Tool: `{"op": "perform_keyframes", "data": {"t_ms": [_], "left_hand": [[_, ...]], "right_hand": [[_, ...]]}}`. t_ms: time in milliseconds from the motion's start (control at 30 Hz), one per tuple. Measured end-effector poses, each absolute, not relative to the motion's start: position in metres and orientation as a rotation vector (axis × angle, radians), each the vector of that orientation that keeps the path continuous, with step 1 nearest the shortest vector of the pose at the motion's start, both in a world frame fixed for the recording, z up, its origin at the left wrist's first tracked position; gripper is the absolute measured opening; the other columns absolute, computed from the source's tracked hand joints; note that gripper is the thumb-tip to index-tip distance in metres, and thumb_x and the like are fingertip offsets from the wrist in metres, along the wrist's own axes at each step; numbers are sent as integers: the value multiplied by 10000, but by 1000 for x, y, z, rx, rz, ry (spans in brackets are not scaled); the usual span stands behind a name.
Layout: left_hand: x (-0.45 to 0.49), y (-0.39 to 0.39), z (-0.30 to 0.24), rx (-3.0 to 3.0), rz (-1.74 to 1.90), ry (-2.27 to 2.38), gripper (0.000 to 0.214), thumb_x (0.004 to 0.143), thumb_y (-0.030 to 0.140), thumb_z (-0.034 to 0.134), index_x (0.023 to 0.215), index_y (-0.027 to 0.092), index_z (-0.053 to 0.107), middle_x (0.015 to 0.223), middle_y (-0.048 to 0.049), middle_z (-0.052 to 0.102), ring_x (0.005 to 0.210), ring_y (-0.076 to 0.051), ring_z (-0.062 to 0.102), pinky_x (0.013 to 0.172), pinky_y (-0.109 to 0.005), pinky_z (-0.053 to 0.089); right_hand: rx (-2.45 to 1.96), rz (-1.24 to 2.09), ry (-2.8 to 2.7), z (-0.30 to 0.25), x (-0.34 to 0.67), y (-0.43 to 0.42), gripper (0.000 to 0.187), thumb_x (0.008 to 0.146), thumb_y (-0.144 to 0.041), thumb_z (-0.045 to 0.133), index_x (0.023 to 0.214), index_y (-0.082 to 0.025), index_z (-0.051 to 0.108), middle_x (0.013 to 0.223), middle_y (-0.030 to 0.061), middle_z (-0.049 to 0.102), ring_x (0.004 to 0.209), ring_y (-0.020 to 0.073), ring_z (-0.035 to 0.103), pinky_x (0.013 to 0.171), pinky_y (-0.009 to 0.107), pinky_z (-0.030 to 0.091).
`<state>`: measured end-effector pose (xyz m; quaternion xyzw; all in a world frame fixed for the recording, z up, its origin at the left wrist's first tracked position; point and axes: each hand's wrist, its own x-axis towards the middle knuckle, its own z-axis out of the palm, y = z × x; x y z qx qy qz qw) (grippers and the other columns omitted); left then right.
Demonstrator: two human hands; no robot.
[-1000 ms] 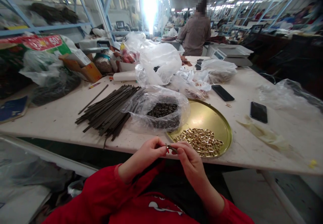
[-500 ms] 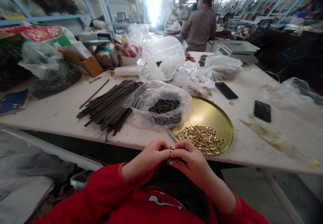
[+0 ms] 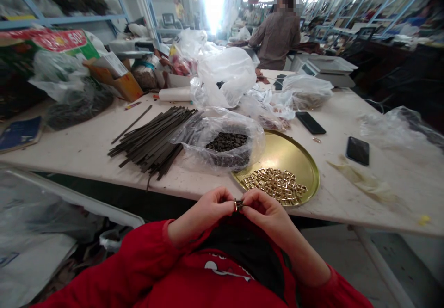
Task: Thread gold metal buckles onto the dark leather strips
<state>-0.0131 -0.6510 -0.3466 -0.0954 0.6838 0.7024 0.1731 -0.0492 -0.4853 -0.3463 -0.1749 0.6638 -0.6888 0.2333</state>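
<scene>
While both hands are meeting at lap, left hand (image 3: 208, 208) and right hand (image 3: 265, 211) are pinching small dark piece (image 3: 238, 205) between fingertips, equally near; long axis too small to tell; gold tray (image 3: 294, 153) lying just ahead-right.

A factory hall: beyond the hands, long worktables (image 3: 86, 146), metal racks (image 3: 62, 19), bagged parts (image 3: 225, 144), a scale (image 3: 324, 70), other workers (image 3: 277, 35).

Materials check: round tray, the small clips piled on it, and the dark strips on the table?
Round tray: looks like brass-toned metal, satin sheen with soft reflections. Small clips: shiny gold-coloured metal, bright glints, probably plated. Dark strips: matte dark brown, flat and thin; leather or a synthetic, cannot tell which.
</scene>
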Motion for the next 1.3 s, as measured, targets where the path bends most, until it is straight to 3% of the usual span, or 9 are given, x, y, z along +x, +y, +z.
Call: {"op": "perform_keyframes", "data": {"t_ms": [167,400,533,667,800,1000,1300], "left_hand": [[-10,-646,-340,-161,1796,2350,104,718,252,520,720,148,510,652,24,504,616,-104,435,554,-207,335],[-12,-643,-338,-180,1756,2391,129,733,277,511,725,148,512,652,23,500,618,-115,421,562,-221,338],[-14,-644,-344,-134,1786,2397,128,763,279,493,738,154,499,684,23,504,642,-116,432,599,-224,350],[-15,-645,-351,-126,1765,2430,110,787,262,473,767,154,485,729,11,518,683,-126,453,634,-233,358],[-15,-643,-357,-150,1737,2462,87,800,238,449,787,158,480,749,2,527,711,-137,467,652,-244,359],[-14,-640,-363,-178,1775,2413,94,800,218,428,823,156,495,784,-12,547,738,-146,490,672,-253,380],[-12,-639,-363,-252,1884,2210,119,790,213,413,858,145,484,616,31,500,535,-104,480,522,-218,384]], "right_hand": [[-204,-1955,1769,-357,-43,-487,285,657,-340,699,803,-184,511,697,-21,537,626,94,505,578,217,429],[-92,-2032,1762,-366,-43,-493,363,636,-355,715,831,-194,455,649,-47,499,558,83,483,516,202,405],[-292,-2018,2147,-365,-39,-497,240,705,-310,661,758,-195,458,692,-24,489,621,108,495,550,228,428],[-732,-1790,2686,-367,-34,-493,46,796,-185,566,766,-197,533,819,21,542,780,136,539,673,260,462],[-1009,-1600,2868,-372,-33,-492,93,802,-167,562,886,-200,542,894,51,573,843,152,568,746,299,499],[-1108,-1459,2969,-375,-35,-495,92,813,-161,540,900,-190,541,900,71,589,838,161,591,740,317,529],[-1222,-1330,3086,-381,-33,-496,129,803,-141,535,922,-189,536,926,85,602,851,171,603,729,323,542]]}}
